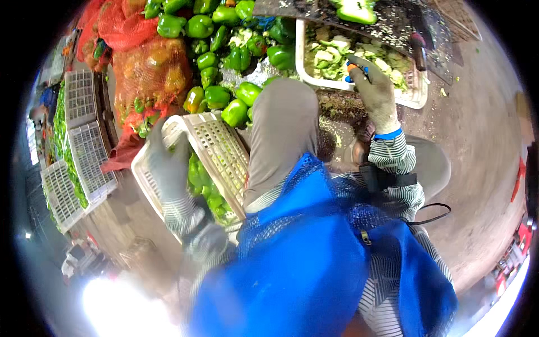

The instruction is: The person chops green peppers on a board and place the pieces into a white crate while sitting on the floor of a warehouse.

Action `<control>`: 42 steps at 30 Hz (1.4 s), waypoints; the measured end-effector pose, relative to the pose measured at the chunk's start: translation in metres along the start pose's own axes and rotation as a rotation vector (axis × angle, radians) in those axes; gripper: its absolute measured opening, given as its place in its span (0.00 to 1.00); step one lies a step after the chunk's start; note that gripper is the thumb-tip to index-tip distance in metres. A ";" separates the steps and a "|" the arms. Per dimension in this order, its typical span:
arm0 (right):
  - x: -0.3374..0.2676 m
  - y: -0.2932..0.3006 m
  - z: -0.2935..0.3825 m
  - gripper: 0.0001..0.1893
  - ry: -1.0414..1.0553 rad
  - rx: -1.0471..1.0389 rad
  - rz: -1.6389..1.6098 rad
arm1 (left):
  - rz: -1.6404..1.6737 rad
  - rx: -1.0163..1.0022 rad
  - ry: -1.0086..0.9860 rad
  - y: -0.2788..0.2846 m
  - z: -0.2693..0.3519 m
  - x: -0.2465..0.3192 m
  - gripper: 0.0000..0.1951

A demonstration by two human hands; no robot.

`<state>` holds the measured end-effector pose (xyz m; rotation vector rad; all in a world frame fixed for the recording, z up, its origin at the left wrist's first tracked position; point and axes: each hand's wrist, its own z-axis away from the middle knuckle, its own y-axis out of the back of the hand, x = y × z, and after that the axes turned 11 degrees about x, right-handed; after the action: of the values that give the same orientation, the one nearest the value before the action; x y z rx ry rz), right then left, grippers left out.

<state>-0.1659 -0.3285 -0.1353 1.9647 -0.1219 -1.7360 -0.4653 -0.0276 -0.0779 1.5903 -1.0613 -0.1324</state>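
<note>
My right hand (374, 94), in a pale work glove, is closed around a small blue-and-orange tool (350, 67). It hovers over the near side of a white plastic crate (300, 50) holding cut pepper cores and scraps (332, 57). My left hand (168, 164), gloved and motion-blurred, is at the far end of a white slatted crate (223, 147) to my left. Green peppers (206, 187) lie inside that crate. Blur hides the left fingers, so whether they grip anything is unclear.
Whole green peppers (217, 97) are heaped ahead. Left of them stands a red mesh sack (147, 80). A dark board (396, 25) spans the scrap crate, with a cut pepper (356, 10) and a dark-handled tool (418, 50) on it. White crates (90, 151) stand farther left.
</note>
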 end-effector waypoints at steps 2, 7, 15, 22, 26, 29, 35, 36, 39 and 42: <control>-0.005 -0.020 0.007 0.17 -0.139 -0.059 -0.198 | 0.073 -0.186 0.137 -0.090 -0.010 -0.006 0.31; -0.005 -0.054 0.004 0.12 0.006 -0.116 0.170 | 0.276 -0.559 0.145 -0.223 -0.015 0.007 0.41; 0.058 -0.074 0.017 0.25 -0.260 -0.224 -0.482 | -0.259 -0.710 -0.491 -0.330 0.026 0.022 0.38; 0.029 -0.067 0.007 0.16 0.061 0.049 0.115 | 0.067 -0.659 0.031 -0.287 -0.023 0.052 0.41; 0.020 -0.049 0.002 0.10 0.330 0.170 0.259 | 0.251 -0.245 -0.036 -0.249 -0.053 0.053 0.40; 0.018 -0.052 -0.011 0.11 0.312 0.346 -0.065 | 0.379 -0.133 -0.139 -0.187 -0.110 0.076 0.37; 0.010 0.069 -0.098 0.15 0.182 0.568 0.715 | 0.807 -0.656 0.233 -0.181 -0.187 0.191 0.34; 0.010 0.074 -0.109 0.16 0.003 0.460 0.712 | 0.664 -0.614 0.175 -0.200 -0.199 0.194 0.36; 0.035 0.080 -0.127 0.21 -0.106 0.290 0.728 | 0.309 -0.558 -0.009 -0.240 -0.225 0.189 0.42; 0.043 0.086 -0.134 0.21 -0.094 0.283 0.618 | 0.434 -0.592 0.108 -0.229 -0.199 0.219 0.42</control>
<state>-0.0088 -0.3785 -0.1304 1.7613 -0.9465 -1.4415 -0.0924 -0.0478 -0.1046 0.8105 -1.1274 -0.0568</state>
